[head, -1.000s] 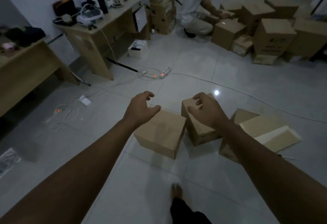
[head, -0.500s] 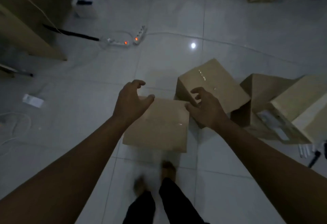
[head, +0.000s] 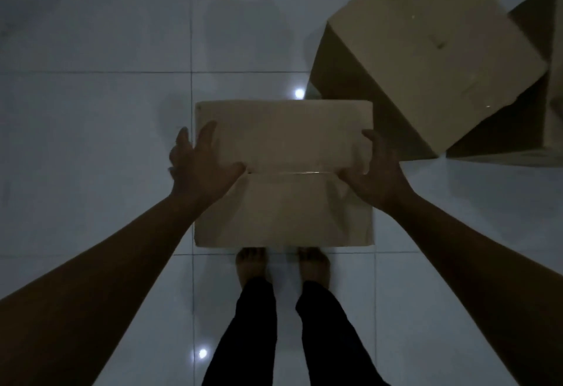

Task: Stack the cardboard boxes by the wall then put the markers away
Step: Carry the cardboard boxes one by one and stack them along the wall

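Note:
A taped cardboard box (head: pixel 283 209) sits on the tiled floor straight below me, just in front of my bare feet. My left hand (head: pixel 199 166) presses against its left side, thumb on the top by the tape seam and fingers spread over the edge. My right hand (head: pixel 373 169) clasps the right side the same way. A second, larger cardboard box (head: pixel 426 50) stands at the upper right, turned at an angle. No markers are in view.
More cardboard (head: pixel 545 81) shows at the right edge behind the larger box. My feet (head: pixel 281 266) and dark trouser legs are directly under the box. Glossy white floor tiles (head: pixel 97 111) stretch to the left and ahead.
I have bent over so the view now looks straight down. Both hands moved from hovering above the box to gripping its left and right sides.

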